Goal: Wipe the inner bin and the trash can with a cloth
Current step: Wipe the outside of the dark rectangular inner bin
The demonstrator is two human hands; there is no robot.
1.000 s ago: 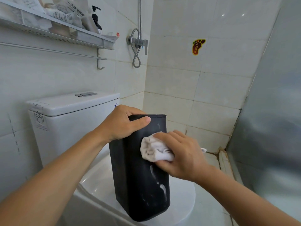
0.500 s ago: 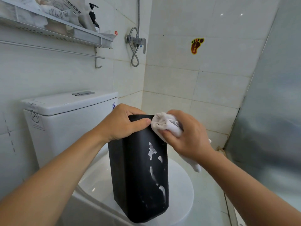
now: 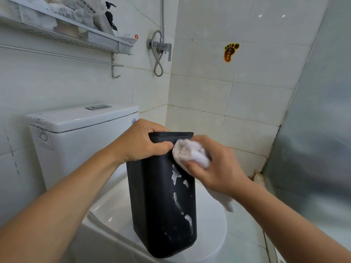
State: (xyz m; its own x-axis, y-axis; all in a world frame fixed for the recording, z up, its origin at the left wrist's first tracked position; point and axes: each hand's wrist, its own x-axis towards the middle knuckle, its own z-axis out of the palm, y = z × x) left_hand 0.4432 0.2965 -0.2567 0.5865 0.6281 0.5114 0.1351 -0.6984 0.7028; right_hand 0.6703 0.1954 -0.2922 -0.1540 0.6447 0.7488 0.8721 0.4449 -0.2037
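Two hands at work on one black inner bin [image 3: 161, 196]. Left hand [image 3: 140, 141] clamped over the bin's top rim, fingers curled inside the opening, thumb flat along the outer face. Right hand [image 3: 214, 164] grasping a bunched white cloth [image 3: 190, 152], pressing it against the bin's upper front face just beside the left thumb, one loose tail of cloth dangling below the wrist. Bin upright with a slight tilt, base resting on the closed white toilet lid [image 3: 212, 230]. White soapy streaks [image 3: 176, 175] running down the bin's front face, from below the cloth toward the base. Inside of the bin hidden from this angle. Behind, a white cistern [image 3: 79, 130] against a tiled wall. Above it, a metal wall shelf [image 3: 76, 33] carrying packets and a dark pump bottle [image 3: 111, 19]. In the corner, a shower valve with looped hose [image 3: 159, 52]; on the far wall, a yellow footprint sticker [image 3: 230, 52].
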